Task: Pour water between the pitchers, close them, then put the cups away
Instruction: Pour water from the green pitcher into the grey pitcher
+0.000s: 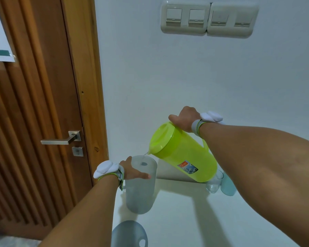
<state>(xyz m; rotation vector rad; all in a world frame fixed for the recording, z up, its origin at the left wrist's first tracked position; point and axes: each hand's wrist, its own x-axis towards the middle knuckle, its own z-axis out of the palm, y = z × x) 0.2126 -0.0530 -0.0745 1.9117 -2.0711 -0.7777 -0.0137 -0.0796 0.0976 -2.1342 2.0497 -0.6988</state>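
The task is in its first step, the pouring. The right hand [185,118] is closed around the handle of the green pitcher [184,154] and holds it in the air, tilted with the spout down toward the left hand. A thin stream of water [145,155] falls from the spout into the open mouth of the grey pitcher [141,193], which stands upright on the worktop [194,220]. The left hand [135,170] is wrapped around the upper part of this grey pitcher, thumb over the front, and keeps it steady.

The green pitcher has its lid on, and the water comes out only at the spout. The grey pitcher has no lid; a grey lid [129,234] lies flat on the worktop, nearer to the person than the left hand. I judge this is the lid that belongs to it.

How much water is in either pitcher I cannot tell.

Under the right forearm, just beside the tilted green pitcher, stand a clear glass cup [213,184] and a pale blue cup [227,186], touching or almost touching each other. They are not yet put away.

So what is left: to finish the pour, set the green pitcher down, put the lid on the grey one, and then move both cups.
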